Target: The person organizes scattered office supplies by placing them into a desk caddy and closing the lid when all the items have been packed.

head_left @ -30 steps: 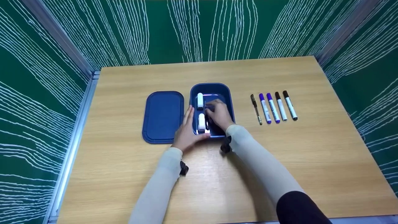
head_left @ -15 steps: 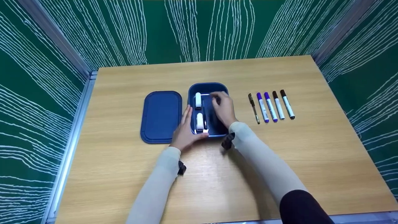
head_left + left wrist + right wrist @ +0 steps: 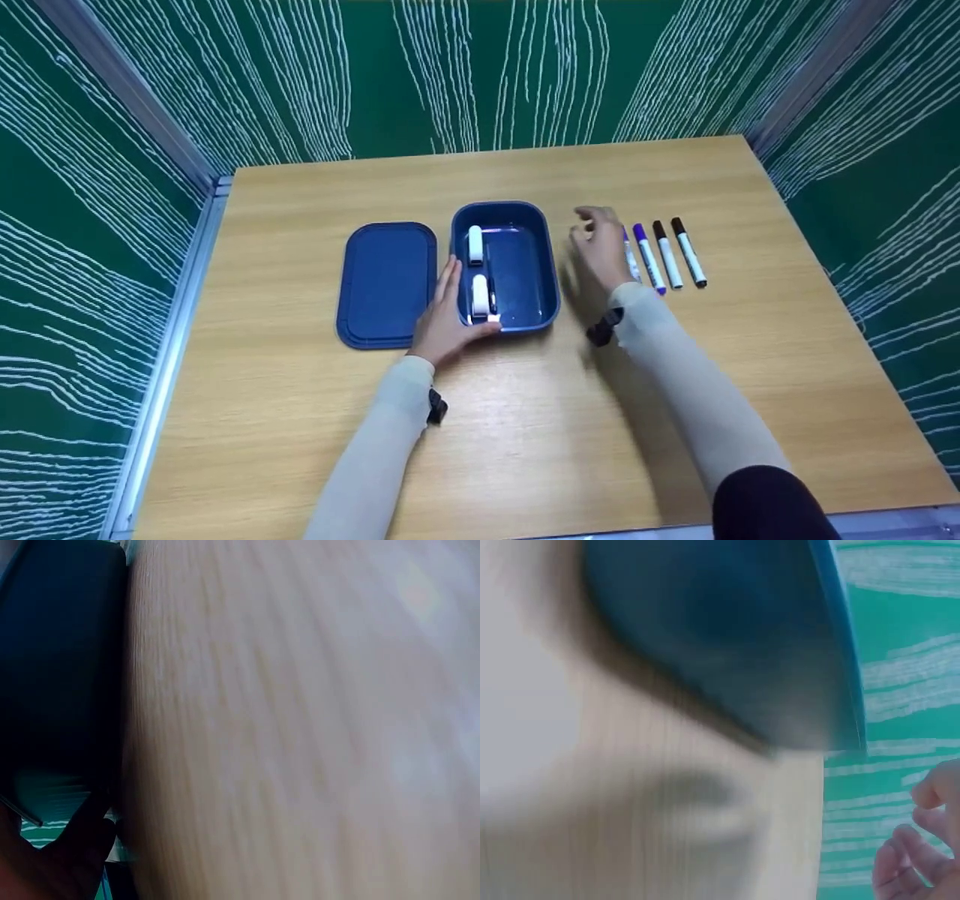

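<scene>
A dark blue open box (image 3: 541, 262) stands mid-table. My left hand (image 3: 442, 319) rests against its near left corner, fingers straight along the left wall and thumb on the near rim. Inside the box, along its left side, stand two white rounded oblong items, a far one (image 3: 475, 244) and a near one (image 3: 480, 295). Beside them lies a slim dark pen (image 3: 492, 292). My right hand (image 3: 602, 247) is in the air right of the box, fingers loosely bent with nothing between them. The right wrist view shows these bent fingers (image 3: 911, 859) beyond the box.
Right of the box, markers lie side by side: two purple-capped, one marker (image 3: 649, 259) in full view and one partly behind my right hand, then two dark-capped, including the rightmost marker (image 3: 690, 253). The blue lid (image 3: 386, 285) lies flat left of the box.
My right hand has left the pen inside the box, lifted out and moved right beside the markers. It now hides the gold-and-black pen there. My left hand keeps its place.
</scene>
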### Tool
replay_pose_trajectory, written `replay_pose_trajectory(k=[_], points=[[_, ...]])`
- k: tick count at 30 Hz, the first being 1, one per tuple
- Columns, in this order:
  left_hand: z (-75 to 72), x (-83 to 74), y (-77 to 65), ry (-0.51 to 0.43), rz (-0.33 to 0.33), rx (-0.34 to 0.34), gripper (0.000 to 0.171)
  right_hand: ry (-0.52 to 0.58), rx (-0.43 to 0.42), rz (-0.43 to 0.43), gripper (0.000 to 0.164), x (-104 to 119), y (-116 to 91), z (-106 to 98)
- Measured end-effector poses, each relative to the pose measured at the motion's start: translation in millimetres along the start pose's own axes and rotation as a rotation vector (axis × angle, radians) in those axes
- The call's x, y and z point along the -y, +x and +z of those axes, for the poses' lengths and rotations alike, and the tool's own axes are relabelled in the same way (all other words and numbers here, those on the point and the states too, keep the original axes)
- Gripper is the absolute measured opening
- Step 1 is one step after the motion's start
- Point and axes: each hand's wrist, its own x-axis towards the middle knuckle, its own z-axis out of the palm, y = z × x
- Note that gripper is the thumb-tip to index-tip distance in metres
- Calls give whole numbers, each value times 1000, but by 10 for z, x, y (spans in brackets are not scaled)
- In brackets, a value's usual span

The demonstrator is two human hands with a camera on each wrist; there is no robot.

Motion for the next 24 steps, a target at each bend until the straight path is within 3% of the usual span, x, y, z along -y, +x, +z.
replay_pose_trajectory(k=[9,18,24], points=[[9,19,17,20,12,-7,124,-160,34,73,40,-338,-24,-341],[20,22,19,18,4,-2,125,-230,140,146,43,-502,-121,-281],[23,13,14,9,3,1,124,-336,157,135,45,-565,-169,-199]])
